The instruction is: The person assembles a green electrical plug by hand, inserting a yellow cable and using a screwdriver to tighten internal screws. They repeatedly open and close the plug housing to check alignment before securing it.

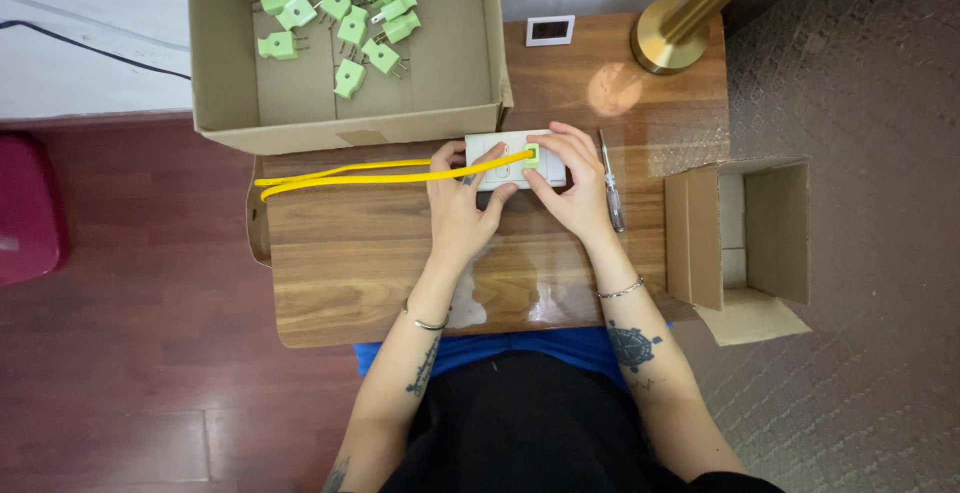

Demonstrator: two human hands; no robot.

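Setting: wooden table (350, 273) over a dark red plank floor, seen from above; grey patterned flooring fills the right of the frame.
Socket block: white, rectangular power strip (500, 158) lying flat at the centre of the frame, long axis running left to right, partly hidden under both hands.
Plug: small green plug (532, 155) seated on the strip's right part — a yellow cable (350, 175) runs from it leftward, doubled back on itself, its loop end at the table's left edge.
Left hand: left hand (460, 203) lies over the strip's left half and the cable, fingers spread and pressing down, thumb angled toward the plug; not closed round anything.
Right hand: right hand (572, 188) covers the strip's right end, fingertips curled onto the strip around the plug, which sits just left of them — this is the nearer hand to the plug; whether it truly pinches the plug cannot be told.
Key relation: plug lies between the two hands, cable axis parallel to the strip's length.
Beside the right hand: slim screwdriver (611, 188), pointing up-down in the frame.
Upper left: open cardboard box (225, 53) holding loose green plugs (345, 18).
Right: smaller cardboard box (770, 233) on its side.
Upper right: brass lamp base (670, 38) and a small white display (549, 30).
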